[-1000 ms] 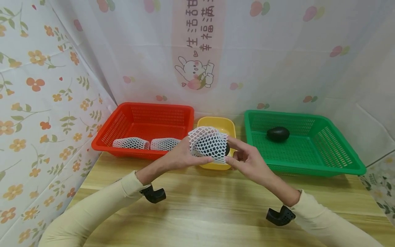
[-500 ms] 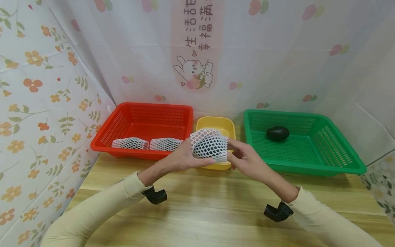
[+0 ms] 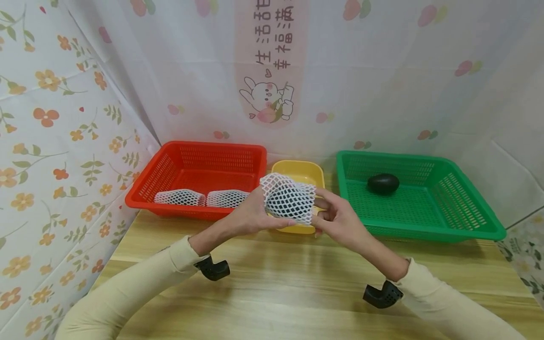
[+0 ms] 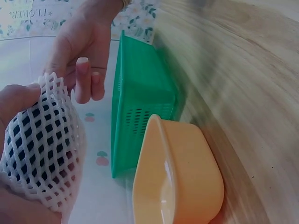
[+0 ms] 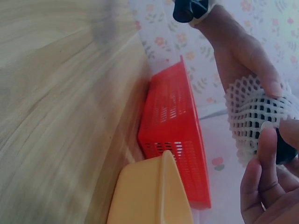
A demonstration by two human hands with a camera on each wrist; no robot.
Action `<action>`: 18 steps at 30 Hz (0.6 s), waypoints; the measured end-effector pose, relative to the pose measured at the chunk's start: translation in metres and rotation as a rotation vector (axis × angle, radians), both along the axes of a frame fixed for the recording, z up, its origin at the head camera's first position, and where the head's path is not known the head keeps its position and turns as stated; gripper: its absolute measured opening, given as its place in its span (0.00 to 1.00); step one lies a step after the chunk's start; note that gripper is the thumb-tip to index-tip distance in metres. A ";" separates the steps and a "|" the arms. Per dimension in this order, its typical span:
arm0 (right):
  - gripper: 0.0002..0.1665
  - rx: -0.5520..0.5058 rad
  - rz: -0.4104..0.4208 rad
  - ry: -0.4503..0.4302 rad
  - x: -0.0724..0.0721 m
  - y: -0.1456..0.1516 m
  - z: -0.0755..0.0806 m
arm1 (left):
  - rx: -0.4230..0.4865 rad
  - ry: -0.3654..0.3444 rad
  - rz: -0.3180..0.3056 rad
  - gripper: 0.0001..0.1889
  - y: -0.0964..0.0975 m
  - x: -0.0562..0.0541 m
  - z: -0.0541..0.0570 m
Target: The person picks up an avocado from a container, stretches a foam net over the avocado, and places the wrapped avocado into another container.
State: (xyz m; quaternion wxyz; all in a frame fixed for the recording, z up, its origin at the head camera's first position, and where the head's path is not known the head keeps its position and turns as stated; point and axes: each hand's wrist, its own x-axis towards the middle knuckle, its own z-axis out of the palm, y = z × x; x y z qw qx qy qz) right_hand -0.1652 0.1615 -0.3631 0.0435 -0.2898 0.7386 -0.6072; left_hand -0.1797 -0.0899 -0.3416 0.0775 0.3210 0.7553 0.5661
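Note:
Over the yellow container, a white foam fruit net (image 3: 290, 200) wraps a dark avocado (image 5: 283, 148), whose end shows bare at the net's mouth in the right wrist view. My left hand (image 3: 248, 215) grips the netted avocado from the left, thumb along the near side. At the net's right-hand edge, my right hand (image 3: 342, 219) pinches the mesh between thumb and fingers. Dark skin shows through the mesh (image 4: 44, 140) in the left wrist view. Another dark avocado (image 3: 383, 184) lies bare in the green basket (image 3: 418, 231).
At the left, a red basket (image 3: 223, 147) holds two netted fruits (image 3: 180, 197) along its near wall. The yellow container (image 3: 297, 166) stands between the baskets, partly behind my hands. All rest on a wooden table (image 3: 276, 288) against a patterned cloth (image 3: 382, 94).
My right-hand fingers have shifted along the net's mouth. The mesh now covers the dark end that showed at the right a second ago in the head view. The left hand keeps its grip.

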 end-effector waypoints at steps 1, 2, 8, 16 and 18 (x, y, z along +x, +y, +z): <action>0.35 0.011 -0.011 0.010 0.001 0.000 0.000 | 0.001 0.001 0.001 0.39 0.000 0.000 0.000; 0.34 0.020 -0.020 0.022 0.001 0.000 0.001 | 0.001 0.003 0.004 0.39 0.000 0.000 0.000; 0.26 0.020 -0.052 0.101 0.003 0.005 0.001 | -0.021 0.001 0.044 0.40 -0.003 0.001 -0.002; 0.41 0.039 -0.091 0.073 0.001 0.000 0.005 | -0.052 0.028 0.064 0.41 -0.004 0.001 -0.004; 0.48 0.053 -0.091 0.032 0.000 -0.003 0.008 | -0.049 0.030 0.055 0.41 -0.003 0.001 -0.004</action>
